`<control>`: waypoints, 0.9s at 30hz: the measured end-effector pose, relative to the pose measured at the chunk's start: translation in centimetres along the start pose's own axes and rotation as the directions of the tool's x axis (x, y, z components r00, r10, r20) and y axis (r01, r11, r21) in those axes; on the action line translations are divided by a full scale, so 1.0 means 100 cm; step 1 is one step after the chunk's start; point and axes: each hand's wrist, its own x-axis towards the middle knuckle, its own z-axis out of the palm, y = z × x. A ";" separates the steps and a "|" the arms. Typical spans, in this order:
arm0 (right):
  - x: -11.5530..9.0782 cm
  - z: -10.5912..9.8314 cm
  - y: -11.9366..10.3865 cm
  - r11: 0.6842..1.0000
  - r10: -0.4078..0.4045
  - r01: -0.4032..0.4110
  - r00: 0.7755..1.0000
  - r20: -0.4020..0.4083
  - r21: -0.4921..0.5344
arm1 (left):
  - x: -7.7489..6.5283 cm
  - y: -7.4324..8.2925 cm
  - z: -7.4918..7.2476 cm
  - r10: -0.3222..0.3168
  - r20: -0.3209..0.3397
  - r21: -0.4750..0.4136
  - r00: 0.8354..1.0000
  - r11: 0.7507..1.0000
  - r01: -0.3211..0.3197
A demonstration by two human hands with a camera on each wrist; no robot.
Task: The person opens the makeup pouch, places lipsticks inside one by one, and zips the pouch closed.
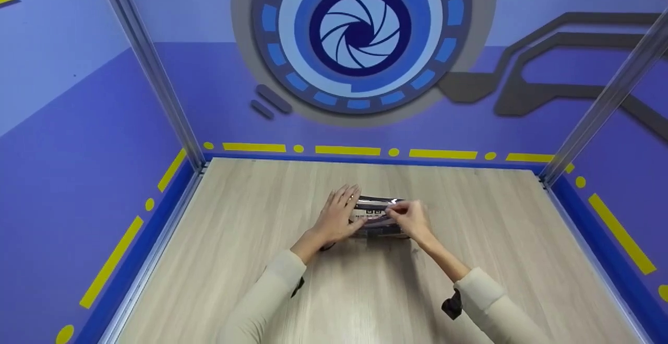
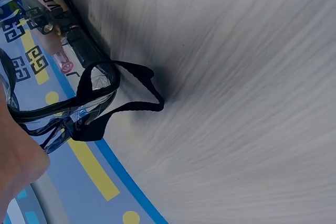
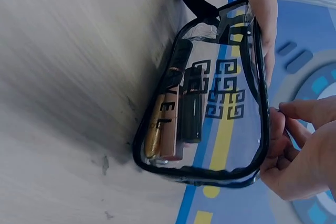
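Observation:
A clear cosmetic pouch point(image 3: 228, 85) with black piping and black printed patterns stands on the table, its top edge up. Inside it lie a gold tube point(image 3: 154, 132), a pinkish tube point(image 3: 171, 124) and dark-capped tubes point(image 3: 192, 114). My left hand point(image 1: 334, 221) rests on the pouch's left end, fingers straight along the far side and thumb across the top. At the upper edge towards the right, my right hand point(image 1: 413, 220) pinches with thumb and forefinger; I cannot tell whether a zipper pull is between them. Black strap loops point(image 2: 149, 103) stick out at the left end.
The pouch stands on a pale wood-grain table point(image 1: 250, 203). Blue-purple panels point(image 1: 203, 93) with yellow markings enclose the back and both sides, with metal posts point(image 1: 151, 67) at the corners. A dark wrist mount point(image 1: 452, 305) hangs under the right sleeve.

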 end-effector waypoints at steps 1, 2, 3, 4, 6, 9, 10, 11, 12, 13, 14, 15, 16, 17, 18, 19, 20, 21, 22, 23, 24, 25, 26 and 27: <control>0.001 0.001 -0.001 1.000 -0.009 0.009 1.000 0.009 0.000 | 0.000 0.000 -0.001 0.001 -0.002 0.001 1.000 1.000 -0.001; 0.001 0.001 -0.001 1.000 -0.015 0.015 1.000 0.019 0.003 | 0.000 0.000 -0.001 0.000 -0.001 0.004 1.000 1.000 0.000; 0.001 0.001 -0.001 1.000 -0.023 0.023 0.999 0.028 0.009 | 0.000 0.000 -0.002 -0.002 0.003 0.007 1.000 1.000 0.002; 0.001 0.000 0.000 1.000 -0.023 0.023 0.999 0.034 0.010 | 0.000 0.000 -0.003 -0.007 0.009 0.006 1.000 1.000 0.007; 0.001 -0.002 0.001 1.000 -0.030 0.030 0.999 0.041 0.009 | 0.001 0.000 -0.003 -0.012 0.020 0.010 1.000 1.000 0.012; -0.001 -0.007 0.006 0.993 -0.108 0.109 0.994 0.033 -0.046 | 0.001 0.000 -0.003 -0.013 0.027 0.010 1.000 1.000 0.012; -0.001 -0.009 0.007 0.987 -0.141 0.142 0.990 0.025 -0.069 | 0.001 0.000 -0.003 -0.012 0.027 0.008 1.000 1.000 0.012; -0.002 -0.011 0.009 0.979 -0.180 0.180 0.984 0.011 -0.091 | 0.001 0.000 -0.003 -0.010 0.024 0.007 1.000 1.000 0.010; -0.002 -0.013 0.012 0.970 -0.220 0.218 0.975 -0.007 -0.111 | 0.001 0.000 -0.002 -0.009 0.021 0.002 1.000 1.000 0.009; -0.002 -0.014 0.015 0.958 -0.260 0.253 0.965 -0.033 -0.132 | 0.001 0.000 -0.002 -0.009 0.018 -0.001 1.000 1.000 0.009; -0.002 -0.016 0.018 0.952 -0.282 0.273 0.958 -0.053 -0.140 | 0.000 -0.001 -0.002 -0.011 0.020 -0.005 1.000 1.000 0.011; -0.001 -0.017 0.021 0.947 -0.302 0.291 0.951 -0.069 -0.139 | 0.000 -0.001 -0.001 -0.012 0.018 -0.009 1.000 1.000 0.012; 0.000 -0.018 0.025 0.944 -0.311 0.299 0.948 -0.070 -0.136 | 0.000 -0.001 -0.001 -0.012 0.017 -0.012 1.000 1.000 0.013; 0.001 -0.019 0.029 0.945 -0.309 0.300 0.949 -0.057 -0.133 | 0.000 -0.001 -0.001 -0.014 0.018 -0.017 1.000 1.000 0.014; 0.001 -0.019 0.032 0.947 -0.299 0.294 0.954 -0.026 -0.126 | -0.001 -0.001 -0.001 -0.016 0.021 -0.017 1.000 1.000 0.016; 0.002 -0.019 0.036 0.951 -0.283 0.284 0.959 0.022 -0.121 | -0.001 -0.001 -0.001 -0.016 0.020 -0.015 1.000 1.000 0.017; 0.003 -0.019 0.040 0.956 -0.260 0.269 0.962 0.085 -0.118 | -0.001 -0.001 -0.001 -0.020 0.024 -0.014 0.999 1.000 0.021; 0.005 -0.019 0.043 0.958 -0.244 0.262 0.959 0.145 -0.119 | -0.001 -0.001 -0.001 -0.023 0.026 -0.008 0.999 1.000 0.023; 0.006 -0.019 0.046 0.961 -0.223 0.249 0.953 0.205 -0.116 | -0.001 -0.001 -0.001 -0.025 0.028 -0.007 0.999 1.000 0.025; 0.007 -0.018 0.048 0.963 -0.207 0.242 0.945 0.254 -0.117 | 0.000 -0.001 -0.001 -0.028 0.031 -0.005 0.999 1.000 0.028; 0.008 -0.016 0.050 0.964 -0.194 0.236 0.937 0.292 -0.118 | 0.000 -0.001 -0.001 -0.030 0.032 -0.002 0.999 1.000 0.031; 0.009 -0.015 0.052 0.966 -0.184 0.231 0.931 0.315 -0.118 | 0.000 0.000 -0.001 -0.031 0.030 -0.001 0.999 1.000 0.031; 0.010 -0.013 0.053 0.967 -0.178 0.227 0.930 0.323 -0.119 | 0.000 0.001 0.000 -0.032 0.030 0.001 0.999 0.999 0.032; 0.010 -0.012 0.054 0.967 -0.174 0.224 0.930 0.323 -0.124 | 0.000 0.002 0.000 -0.031 0.028 -0.001 0.999 1.000 0.031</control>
